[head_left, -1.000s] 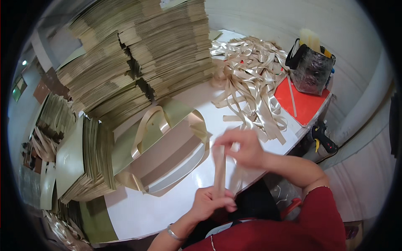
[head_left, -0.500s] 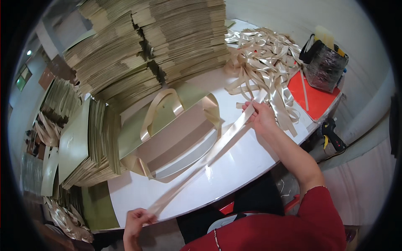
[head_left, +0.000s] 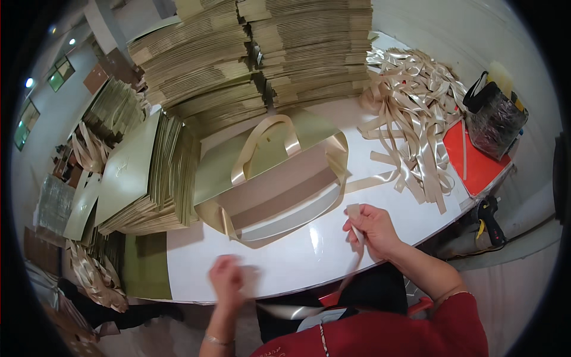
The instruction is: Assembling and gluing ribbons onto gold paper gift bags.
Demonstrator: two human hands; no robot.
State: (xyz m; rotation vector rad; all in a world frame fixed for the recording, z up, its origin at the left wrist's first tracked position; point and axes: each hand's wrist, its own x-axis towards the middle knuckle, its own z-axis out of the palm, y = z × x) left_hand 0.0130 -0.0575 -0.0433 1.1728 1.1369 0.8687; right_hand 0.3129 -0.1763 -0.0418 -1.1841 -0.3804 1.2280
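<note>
My right hand (head_left: 377, 231) is closed near the table's front edge, pinching one end of a beige satin ribbon (head_left: 353, 212). From there the ribbon hangs slack past the edge and loops over my lap toward my left hand (head_left: 226, 279). That left hand is closed and smeared by motion, with a blurred strip of the ribbon beside it. Beyond both hands, a gold paper bag (head_left: 278, 156) lies on its side on the white table (head_left: 297, 262). Its pale open mouth faces me, and a beige ribbon handle (head_left: 254, 143) arches over its upper panel.
Tall stacks of folded gold card (head_left: 315, 53) stand at the back. More flat gold bags (head_left: 134, 172) are piled left. A heap of loose ribbons (head_left: 410, 113) lies back right, beside a red sheet (head_left: 467, 154) and wrapped container (head_left: 496, 119). A glue gun (head_left: 489, 220) hangs at the right edge.
My hands have come closer together, and the ribbon once stretched between them now sags into my lap. The right hand has drawn back toward me, away from the ribbon heap. The view has shifted.
</note>
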